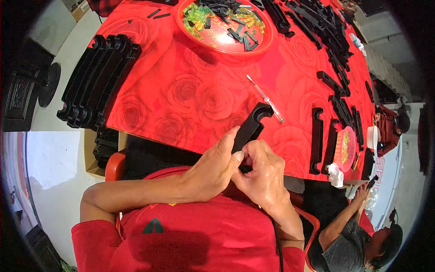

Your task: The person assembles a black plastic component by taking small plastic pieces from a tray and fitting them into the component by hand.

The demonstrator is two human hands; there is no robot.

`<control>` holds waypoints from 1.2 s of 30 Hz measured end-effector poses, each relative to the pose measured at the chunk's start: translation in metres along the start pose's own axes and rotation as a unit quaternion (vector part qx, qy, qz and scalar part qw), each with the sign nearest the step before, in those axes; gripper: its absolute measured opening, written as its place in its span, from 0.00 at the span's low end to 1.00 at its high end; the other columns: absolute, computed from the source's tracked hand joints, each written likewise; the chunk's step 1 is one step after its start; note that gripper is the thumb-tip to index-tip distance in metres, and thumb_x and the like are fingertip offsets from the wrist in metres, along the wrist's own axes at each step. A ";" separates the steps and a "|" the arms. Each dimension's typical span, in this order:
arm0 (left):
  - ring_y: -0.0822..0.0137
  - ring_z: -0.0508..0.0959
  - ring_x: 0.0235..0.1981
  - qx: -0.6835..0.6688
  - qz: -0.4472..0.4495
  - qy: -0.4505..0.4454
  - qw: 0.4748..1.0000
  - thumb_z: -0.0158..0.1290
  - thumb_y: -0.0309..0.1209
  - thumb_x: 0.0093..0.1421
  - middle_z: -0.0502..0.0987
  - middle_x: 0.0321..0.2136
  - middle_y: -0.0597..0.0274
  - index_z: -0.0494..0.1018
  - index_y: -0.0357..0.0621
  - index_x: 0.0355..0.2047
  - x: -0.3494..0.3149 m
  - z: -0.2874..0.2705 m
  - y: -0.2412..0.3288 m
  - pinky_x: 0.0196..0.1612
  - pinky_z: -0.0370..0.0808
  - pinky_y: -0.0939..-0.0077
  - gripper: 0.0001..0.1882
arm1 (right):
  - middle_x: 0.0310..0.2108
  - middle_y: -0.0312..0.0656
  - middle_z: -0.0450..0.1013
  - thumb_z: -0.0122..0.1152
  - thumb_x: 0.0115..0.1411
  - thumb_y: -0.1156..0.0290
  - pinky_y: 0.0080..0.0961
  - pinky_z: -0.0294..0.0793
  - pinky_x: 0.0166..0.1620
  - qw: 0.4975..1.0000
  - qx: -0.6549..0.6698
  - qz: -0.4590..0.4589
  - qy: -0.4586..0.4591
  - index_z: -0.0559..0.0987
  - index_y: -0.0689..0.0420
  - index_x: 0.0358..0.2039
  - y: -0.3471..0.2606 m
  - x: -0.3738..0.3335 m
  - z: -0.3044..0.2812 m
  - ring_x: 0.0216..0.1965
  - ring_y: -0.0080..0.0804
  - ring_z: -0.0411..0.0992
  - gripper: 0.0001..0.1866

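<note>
A long black plastic bar point(248, 133) with a rounded notch at its far end is held at a tilt in front of my chest, over the table's near edge. My left hand point(210, 170) grips its left side, thumb across the near part. The curled fingers of my right hand point(263, 172) press on the bar's near right side. They cover that end, so whether a small piece is between them is hidden. Just beyond the bar's notched end, a thin screwdriver with a clear handle point(266, 99) lies on the red tablecloth point(190, 118).
A red tray point(217, 47) of green, yellow and black small parts stands at the far side. Notched black bars point(97, 81) are stacked at the left edge; more point(317, 140) lie at right by a pink basket point(345, 147). A co-worker point(358, 235) sits at the right.
</note>
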State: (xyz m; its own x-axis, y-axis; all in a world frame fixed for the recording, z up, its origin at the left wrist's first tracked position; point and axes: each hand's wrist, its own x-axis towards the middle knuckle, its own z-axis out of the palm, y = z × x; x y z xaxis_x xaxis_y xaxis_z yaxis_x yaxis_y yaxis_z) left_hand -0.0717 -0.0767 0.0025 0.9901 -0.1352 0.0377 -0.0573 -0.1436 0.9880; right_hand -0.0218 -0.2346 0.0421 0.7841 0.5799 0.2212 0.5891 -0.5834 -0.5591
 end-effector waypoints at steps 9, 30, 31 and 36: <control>0.42 0.68 0.67 -0.028 -0.006 -0.004 1.000 0.39 0.29 0.76 0.67 0.63 0.30 0.48 0.24 0.72 0.000 0.002 0.003 0.69 0.64 0.57 0.30 | 0.24 0.41 0.69 0.77 0.48 0.77 0.30 0.72 0.25 0.999 0.002 -0.042 -0.012 0.72 0.59 0.31 0.006 0.003 -0.006 0.22 0.33 0.72 0.18; 0.34 0.73 0.59 -0.046 -0.001 -0.053 0.998 0.40 0.35 0.76 0.72 0.54 0.28 0.55 0.29 0.69 0.005 -0.012 0.005 0.61 0.70 0.51 0.27 | 0.26 0.38 0.72 0.77 0.48 0.76 0.26 0.73 0.26 0.997 0.062 -0.012 -0.046 0.77 0.60 0.33 -0.002 0.004 -0.034 0.22 0.29 0.72 0.16; 0.34 0.73 0.59 -0.046 -0.005 -0.049 0.998 0.40 0.35 0.76 0.72 0.54 0.28 0.55 0.29 0.69 0.009 -0.021 0.006 0.61 0.70 0.51 0.27 | 0.30 0.44 0.75 0.77 0.49 0.72 0.36 0.77 0.31 0.998 0.035 -0.006 -0.054 0.78 0.58 0.39 -0.004 0.004 -0.052 0.29 0.42 0.77 0.19; 0.39 0.80 0.42 0.007 -0.041 -0.222 0.974 0.42 0.41 0.77 0.77 0.37 0.39 0.65 0.37 0.61 0.039 -0.073 0.017 0.46 0.73 0.48 0.22 | 0.45 0.47 0.78 0.74 0.47 0.70 0.40 0.75 0.50 0.964 -0.218 -0.148 -0.037 0.80 0.55 0.55 0.002 0.046 -0.085 0.46 0.46 0.77 0.31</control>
State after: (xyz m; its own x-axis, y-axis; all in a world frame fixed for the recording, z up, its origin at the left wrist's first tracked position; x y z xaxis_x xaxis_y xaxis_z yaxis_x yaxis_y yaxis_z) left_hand -0.0251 -0.0132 0.0321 0.8381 -0.5336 -0.1139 0.0156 -0.1851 0.9826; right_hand 0.0317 -0.2578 0.1192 0.5630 0.7872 0.2518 0.8234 -0.5606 -0.0881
